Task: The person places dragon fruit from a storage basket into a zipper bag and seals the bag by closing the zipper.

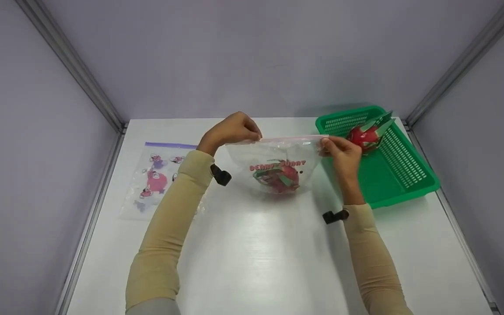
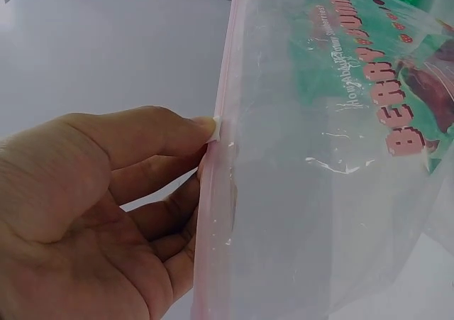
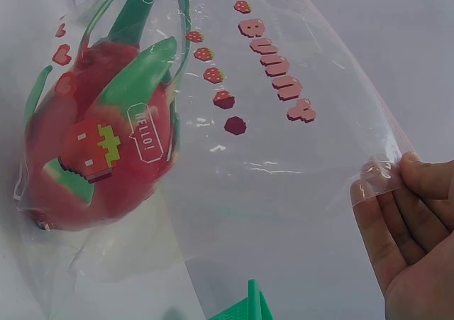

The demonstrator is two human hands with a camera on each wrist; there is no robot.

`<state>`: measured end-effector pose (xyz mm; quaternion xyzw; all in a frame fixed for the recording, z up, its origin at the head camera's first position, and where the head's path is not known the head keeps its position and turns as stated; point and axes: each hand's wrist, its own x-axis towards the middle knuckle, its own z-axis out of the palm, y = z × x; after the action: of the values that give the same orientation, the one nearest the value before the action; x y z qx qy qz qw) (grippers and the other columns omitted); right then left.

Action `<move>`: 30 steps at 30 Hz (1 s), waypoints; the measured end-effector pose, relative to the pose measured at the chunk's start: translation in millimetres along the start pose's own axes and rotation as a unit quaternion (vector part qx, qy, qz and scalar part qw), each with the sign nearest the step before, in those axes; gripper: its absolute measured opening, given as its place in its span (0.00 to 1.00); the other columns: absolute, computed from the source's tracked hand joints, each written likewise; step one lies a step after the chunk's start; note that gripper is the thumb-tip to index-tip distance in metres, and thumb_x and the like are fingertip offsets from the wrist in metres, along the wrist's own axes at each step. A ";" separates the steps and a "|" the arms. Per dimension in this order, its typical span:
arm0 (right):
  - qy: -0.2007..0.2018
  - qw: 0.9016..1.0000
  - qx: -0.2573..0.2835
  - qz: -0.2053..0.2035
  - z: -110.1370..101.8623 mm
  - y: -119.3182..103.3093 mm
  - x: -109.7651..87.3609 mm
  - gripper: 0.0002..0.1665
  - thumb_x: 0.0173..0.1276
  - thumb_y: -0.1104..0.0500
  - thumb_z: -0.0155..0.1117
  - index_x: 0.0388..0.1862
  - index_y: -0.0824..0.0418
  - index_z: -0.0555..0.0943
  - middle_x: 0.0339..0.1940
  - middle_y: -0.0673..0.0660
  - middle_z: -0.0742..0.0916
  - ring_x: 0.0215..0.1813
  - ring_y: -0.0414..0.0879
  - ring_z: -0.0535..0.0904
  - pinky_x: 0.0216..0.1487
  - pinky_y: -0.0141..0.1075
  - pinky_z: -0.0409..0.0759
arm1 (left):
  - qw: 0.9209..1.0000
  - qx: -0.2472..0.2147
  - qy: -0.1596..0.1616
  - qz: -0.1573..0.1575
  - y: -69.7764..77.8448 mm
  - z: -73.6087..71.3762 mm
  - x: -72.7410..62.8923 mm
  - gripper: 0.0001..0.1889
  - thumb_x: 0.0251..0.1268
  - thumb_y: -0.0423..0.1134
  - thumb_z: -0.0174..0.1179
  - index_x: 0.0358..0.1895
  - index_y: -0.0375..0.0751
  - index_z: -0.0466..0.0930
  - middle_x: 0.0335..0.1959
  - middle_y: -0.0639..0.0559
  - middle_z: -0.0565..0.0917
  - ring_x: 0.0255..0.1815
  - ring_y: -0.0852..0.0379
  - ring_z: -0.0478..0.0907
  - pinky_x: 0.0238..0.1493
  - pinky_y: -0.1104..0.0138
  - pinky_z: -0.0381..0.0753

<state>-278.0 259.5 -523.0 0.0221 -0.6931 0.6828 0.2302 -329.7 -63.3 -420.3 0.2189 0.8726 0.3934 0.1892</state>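
Between both hands hangs a clear zip bag (image 1: 239, 153) with a pink top edge and red printed lettering. Inside its lower part lies a red dragon fruit (image 3: 106, 142) with green scales. My left hand (image 1: 237, 127) pinches the small white zip slider (image 2: 216, 130) on the pink edge, thumb on the near side, as the left wrist view shows. With thumb and fingers my right hand (image 1: 343, 155) grips the bag's upper right corner, which shows closely in the right wrist view (image 3: 418, 213).
A green plastic basket (image 1: 376, 188) stands at the right, holding another dragon fruit (image 1: 363, 138) near its far end. Flat on the white table (image 1: 252, 262) at the left lies a second printed bag (image 1: 147, 175) with a purple zip edge, partly behind the left forearm.
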 end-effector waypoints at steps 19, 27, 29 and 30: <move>0.004 1.000 -0.010 0.002 -3.1 1.7 -0.7 0.12 0.74 0.63 0.72 0.48 0.74 0.90 0.34 0.45 0.92 0.34 0.41 0.88 0.41 0.32 0.90 | 1.000 0.002 0.007 -0.027 -6.0 -4.6 -3.9 0.13 0.74 0.40 0.65 0.53 0.36 0.92 0.61 0.41 0.88 0.60 0.44 0.84 0.67 0.50 0.83; 0.006 1.000 0.003 0.003 -2.5 2.2 0.6 0.11 0.73 0.68 0.71 0.47 0.78 0.88 0.33 0.45 0.92 0.32 0.39 0.89 0.38 0.32 0.90 | 0.999 0.010 0.007 -0.031 -8.3 -7.0 -5.3 0.14 0.73 0.40 0.65 0.52 0.36 0.92 0.60 0.40 0.88 0.59 0.44 0.84 0.66 0.50 0.83; 0.006 1.000 0.001 0.005 -2.4 1.9 0.7 0.12 0.73 0.67 0.71 0.48 0.77 0.89 0.32 0.45 0.92 0.32 0.39 0.88 0.38 0.32 0.90 | 0.999 0.011 0.008 -0.029 -9.9 -7.7 -5.3 0.13 0.73 0.39 0.65 0.52 0.36 0.92 0.60 0.40 0.88 0.60 0.44 0.84 0.67 0.50 0.83; 0.007 1.000 0.000 0.005 -2.4 1.8 0.5 0.12 0.73 0.67 0.72 0.48 0.77 0.89 0.32 0.45 0.92 0.32 0.40 0.88 0.39 0.32 0.90 | 0.999 0.011 0.009 -0.029 -10.4 -8.0 -5.6 0.13 0.73 0.39 0.65 0.52 0.36 0.92 0.60 0.40 0.88 0.60 0.44 0.84 0.67 0.50 0.83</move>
<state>-278.4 262.1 -524.6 0.0138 -0.6916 0.6841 0.2313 -331.5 -77.3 -422.4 0.1925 0.8845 0.3801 0.1900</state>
